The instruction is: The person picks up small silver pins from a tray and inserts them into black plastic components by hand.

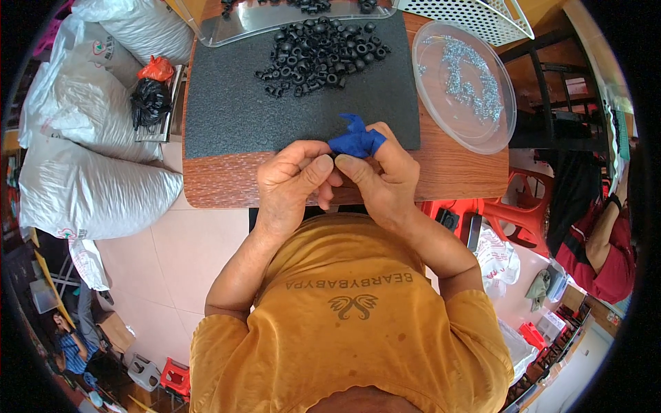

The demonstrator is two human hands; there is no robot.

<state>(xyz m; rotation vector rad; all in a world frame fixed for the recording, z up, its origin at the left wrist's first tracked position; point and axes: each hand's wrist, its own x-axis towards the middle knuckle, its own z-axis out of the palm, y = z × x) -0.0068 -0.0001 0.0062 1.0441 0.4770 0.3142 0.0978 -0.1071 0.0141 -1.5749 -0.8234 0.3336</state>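
Note:
My left hand point(292, 175) and my right hand point(385, 172) meet over the table's near edge, thumbs and fingers pinched together. A strip of blue cloth point(357, 141) is wound round a finger of the right hand, with a loose end sticking up. Whatever lies between the fingertips is mostly hidden; only a small dark spot shows there. Beyond the hands, a pile of small black ring-shaped parts point(323, 55) rests on a dark grey mat point(227, 103).
A clear tray point(234, 34) with more black parts stands at the far edge. To the right are a round clear plastic lid point(430, 103) holding small bluish shiny pieces and a white perforated basket point(475, 20). Full white sacks point(103, 186) sit left; another person point(599, 248) is at far right.

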